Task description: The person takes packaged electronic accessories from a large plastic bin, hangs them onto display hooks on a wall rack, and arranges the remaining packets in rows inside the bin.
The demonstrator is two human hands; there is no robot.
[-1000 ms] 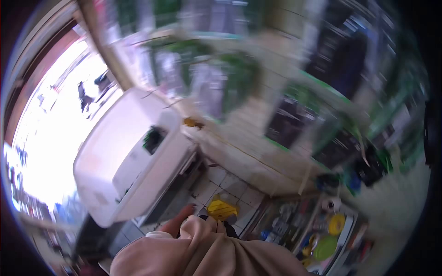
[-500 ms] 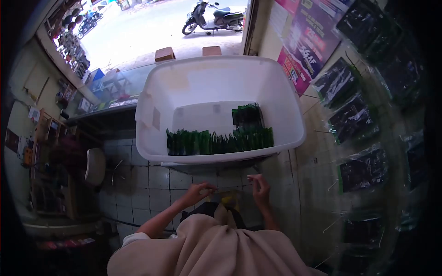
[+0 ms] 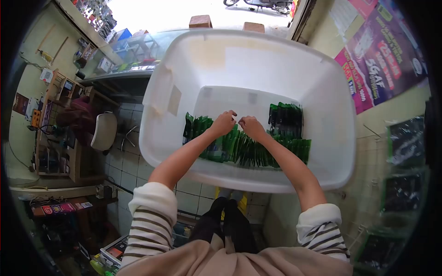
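Tiled floor (image 3: 124, 172) shows below a white tub (image 3: 317, 78), green packets (image 3: 253, 152) lining its near side. At their far edge, left hand (image 3: 223, 123) and right hand (image 3: 251, 127) curl half-open, close together; whether either grips anything is unclear.

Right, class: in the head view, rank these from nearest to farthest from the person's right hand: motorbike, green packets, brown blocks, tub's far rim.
1. Green packets: in view, just below the right hand.
2. Tub's far rim: ahead, across the tub.
3. Brown blocks: beyond that rim.
4. Motorbike: outside, at the top edge of the view.
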